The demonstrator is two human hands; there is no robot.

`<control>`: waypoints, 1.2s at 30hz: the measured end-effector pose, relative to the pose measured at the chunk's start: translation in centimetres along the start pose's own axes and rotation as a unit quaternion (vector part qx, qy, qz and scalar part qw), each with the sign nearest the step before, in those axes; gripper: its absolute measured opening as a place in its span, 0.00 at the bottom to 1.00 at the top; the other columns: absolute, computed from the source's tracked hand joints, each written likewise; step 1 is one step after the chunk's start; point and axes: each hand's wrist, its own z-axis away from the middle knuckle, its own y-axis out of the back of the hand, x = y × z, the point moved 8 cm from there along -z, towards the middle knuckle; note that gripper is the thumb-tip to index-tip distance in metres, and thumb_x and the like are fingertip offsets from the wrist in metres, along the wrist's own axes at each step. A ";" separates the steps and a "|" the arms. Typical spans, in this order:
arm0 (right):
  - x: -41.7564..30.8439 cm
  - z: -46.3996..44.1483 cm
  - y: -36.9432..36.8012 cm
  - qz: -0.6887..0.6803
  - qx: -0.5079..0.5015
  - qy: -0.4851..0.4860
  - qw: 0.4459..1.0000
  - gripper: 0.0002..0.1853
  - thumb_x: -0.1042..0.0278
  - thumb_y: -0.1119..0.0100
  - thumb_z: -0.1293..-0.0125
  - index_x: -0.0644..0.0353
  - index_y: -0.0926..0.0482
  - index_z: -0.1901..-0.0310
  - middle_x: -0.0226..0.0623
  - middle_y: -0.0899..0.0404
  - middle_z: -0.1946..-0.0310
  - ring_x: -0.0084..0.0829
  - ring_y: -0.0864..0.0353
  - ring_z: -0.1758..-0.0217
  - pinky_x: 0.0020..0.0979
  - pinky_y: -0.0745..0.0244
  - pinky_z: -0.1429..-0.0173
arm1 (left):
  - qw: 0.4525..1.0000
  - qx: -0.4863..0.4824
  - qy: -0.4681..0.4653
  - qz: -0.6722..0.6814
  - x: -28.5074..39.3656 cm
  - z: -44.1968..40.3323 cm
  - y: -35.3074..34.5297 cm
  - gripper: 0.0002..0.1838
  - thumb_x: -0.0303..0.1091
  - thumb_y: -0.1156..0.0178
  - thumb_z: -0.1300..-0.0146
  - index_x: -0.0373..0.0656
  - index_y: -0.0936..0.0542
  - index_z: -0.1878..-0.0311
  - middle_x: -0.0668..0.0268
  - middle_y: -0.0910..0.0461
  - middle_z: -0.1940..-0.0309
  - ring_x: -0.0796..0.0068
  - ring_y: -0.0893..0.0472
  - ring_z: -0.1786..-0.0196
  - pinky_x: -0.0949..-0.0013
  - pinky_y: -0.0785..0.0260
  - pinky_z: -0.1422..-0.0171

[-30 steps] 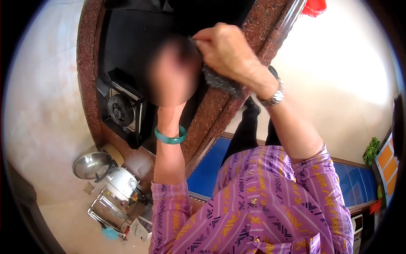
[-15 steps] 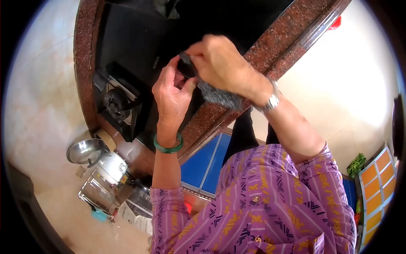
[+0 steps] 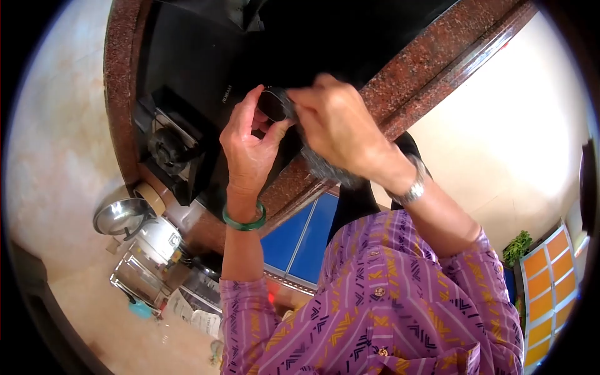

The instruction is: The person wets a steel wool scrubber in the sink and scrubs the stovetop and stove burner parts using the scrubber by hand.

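My left hand [image 3: 249, 142], with a green bangle on its wrist, pinches a small round black knob-like piece [image 3: 272, 105] with a thin pale rim between thumb and fingers. Against the right side of that piece is my right hand [image 3: 350, 131], slightly blurred, with its fingers closed on a dark grey cloth [image 3: 328, 169]. Part of the cloth hangs below the palm, and part lies at the rim of the round piece. Both hands are above the black glass cooktop [image 3: 187, 47], close to its front edge.
A burner with a black pan support [image 3: 169, 147] stands on the cooktop at left. Reddish-brown granite edging [image 3: 412, 75] borders it. Lower left are a metal bowl [image 3: 119, 215], a white appliance [image 3: 159, 240] and a wire rack [image 3: 134, 275]. Blue cabinet fronts [image 3: 290, 237] show below.
My right hand and the cloth have moved down and to the right across the round piece. My left hand still holds the piece, now turned with more of its round face showing.
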 end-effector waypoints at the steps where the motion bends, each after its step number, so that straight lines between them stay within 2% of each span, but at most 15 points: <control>1: -0.1 -1.3 -0.4 0.004 0.009 0.025 1.000 0.03 0.78 0.42 0.48 0.68 0.21 0.74 0.60 0.25 0.75 0.55 0.21 0.69 0.44 0.23 0.64 | 1.000 -0.004 -0.001 -0.010 -0.2 0.1 0.0 0.32 0.19 0.28 0.56 0.36 0.24 0.42 0.62 0.22 0.66 0.74 0.23 0.70 0.73 0.25 0.64; 2: 0.0 -2.6 -1.6 0.004 0.018 0.051 0.999 0.03 0.78 0.42 0.48 0.68 0.20 0.74 0.60 0.24 0.74 0.55 0.20 0.69 0.44 0.23 0.64 | 1.000 -0.007 -0.001 -0.023 -1.1 0.3 0.1 0.32 0.19 0.28 0.55 0.36 0.24 0.42 0.62 0.22 0.66 0.74 0.23 0.70 0.74 0.25 0.65; 3: 0.6 -3.5 -2.6 -0.014 -0.058 -0.012 0.998 0.03 0.77 0.41 0.48 0.68 0.20 0.74 0.61 0.25 0.75 0.55 0.21 0.69 0.44 0.23 0.64 | 1.000 -0.009 0.000 -0.025 -1.0 0.3 0.1 0.32 0.19 0.28 0.55 0.36 0.24 0.42 0.62 0.22 0.66 0.74 0.23 0.70 0.74 0.25 0.65; 7: 0.4 0.3 -0.4 -0.010 -0.006 0.004 1.000 0.04 0.77 0.42 0.49 0.68 0.20 0.73 0.59 0.25 0.76 0.55 0.21 0.70 0.44 0.23 0.64 | 1.000 0.001 0.003 -0.014 -0.6 0.1 0.1 0.32 0.19 0.28 0.55 0.36 0.25 0.42 0.62 0.22 0.65 0.75 0.23 0.70 0.74 0.25 0.65; 11: -0.1 -2.6 -1.3 0.016 0.000 0.047 0.999 0.05 0.77 0.42 0.49 0.69 0.19 0.72 0.57 0.24 0.74 0.53 0.20 0.67 0.43 0.22 0.62 | 0.999 0.002 -0.003 -0.033 0.1 0.0 0.0 0.33 0.19 0.27 0.55 0.36 0.25 0.41 0.62 0.22 0.66 0.75 0.22 0.69 0.75 0.24 0.66; 12: 0.4 -3.7 -2.2 -0.006 -0.104 -0.023 0.994 0.05 0.76 0.42 0.49 0.69 0.19 0.72 0.56 0.23 0.73 0.52 0.20 0.66 0.42 0.21 0.61 | 0.999 0.002 -0.003 -0.035 0.1 0.1 -0.1 0.33 0.19 0.27 0.55 0.36 0.25 0.41 0.62 0.22 0.66 0.75 0.22 0.69 0.75 0.24 0.66; 14: -0.3 -2.6 -1.0 0.033 -0.057 0.037 0.997 0.04 0.77 0.41 0.49 0.68 0.19 0.72 0.55 0.22 0.72 0.51 0.19 0.65 0.42 0.21 0.60 | 0.999 0.011 -0.012 -0.028 0.0 0.2 -0.1 0.32 0.20 0.27 0.54 0.36 0.24 0.42 0.62 0.22 0.65 0.75 0.22 0.69 0.74 0.23 0.65; 18: 1.0 0.1 -0.3 -0.020 -0.044 -0.046 0.998 0.04 0.79 0.40 0.51 0.68 0.19 0.72 0.53 0.22 0.73 0.50 0.19 0.66 0.42 0.21 0.60 | 1.000 -0.002 -0.004 -0.017 0.0 0.1 0.0 0.32 0.21 0.27 0.54 0.36 0.24 0.42 0.61 0.22 0.65 0.74 0.21 0.69 0.74 0.23 0.65; 20: -0.6 -2.5 -0.7 0.038 -0.019 0.062 0.997 0.04 0.79 0.39 0.51 0.68 0.19 0.72 0.54 0.22 0.74 0.51 0.19 0.67 0.43 0.22 0.61 | 1.000 0.007 0.004 -0.022 -0.1 -0.1 0.0 0.31 0.21 0.26 0.54 0.36 0.24 0.43 0.61 0.21 0.65 0.74 0.21 0.69 0.74 0.23 0.65; 21: -0.1 -3.6 -1.6 0.020 -0.061 0.020 0.998 0.04 0.79 0.39 0.51 0.68 0.19 0.72 0.55 0.23 0.74 0.52 0.19 0.68 0.44 0.22 0.62 | 1.000 0.008 0.004 -0.023 -0.1 -0.1 0.0 0.31 0.21 0.26 0.54 0.36 0.24 0.43 0.61 0.21 0.65 0.74 0.21 0.69 0.74 0.23 0.65; 24: 0.1 -1.6 -1.3 0.047 -0.060 0.029 0.997 0.04 0.78 0.39 0.50 0.69 0.20 0.72 0.55 0.23 0.74 0.52 0.19 0.67 0.44 0.22 0.62 | 0.999 0.012 -0.014 -0.030 -0.4 0.0 0.2 0.31 0.22 0.26 0.54 0.36 0.24 0.43 0.62 0.21 0.64 0.74 0.22 0.69 0.74 0.23 0.65; 26: 0.9 0.9 -0.6 -0.019 -0.030 -0.022 0.999 0.04 0.77 0.40 0.48 0.68 0.20 0.71 0.56 0.24 0.75 0.52 0.19 0.68 0.43 0.22 0.63 | 1.000 0.001 -0.008 -0.024 0.0 -0.1 0.1 0.28 0.21 0.29 0.48 0.33 0.24 0.42 0.71 0.24 0.67 0.84 0.28 0.68 0.81 0.31 0.64; 27: 0.5 0.4 -0.6 0.009 -0.027 0.000 1.000 0.04 0.77 0.40 0.48 0.68 0.20 0.71 0.56 0.24 0.76 0.51 0.19 0.68 0.42 0.22 0.64 | 1.000 0.001 -0.007 -0.023 -0.1 0.0 0.1 0.28 0.21 0.29 0.48 0.33 0.24 0.42 0.71 0.24 0.67 0.84 0.28 0.68 0.81 0.31 0.64; 29: -0.1 -1.8 -1.3 0.037 -0.026 0.037 0.998 0.04 0.77 0.40 0.49 0.69 0.20 0.71 0.56 0.24 0.76 0.50 0.19 0.69 0.41 0.21 0.64 | 1.000 -0.003 0.005 -0.013 -0.6 0.0 0.1 0.32 0.21 0.26 0.55 0.37 0.24 0.43 0.62 0.22 0.64 0.74 0.22 0.70 0.74 0.24 0.65; 36: 0.6 0.5 -0.3 0.003 -0.022 -0.013 1.000 0.05 0.79 0.40 0.50 0.69 0.20 0.71 0.58 0.22 0.71 0.52 0.19 0.69 0.42 0.21 0.65 | 1.000 0.000 0.007 -0.012 -0.6 0.1 0.0 0.33 0.18 0.28 0.57 0.36 0.24 0.42 0.62 0.22 0.65 0.75 0.22 0.70 0.75 0.25 0.65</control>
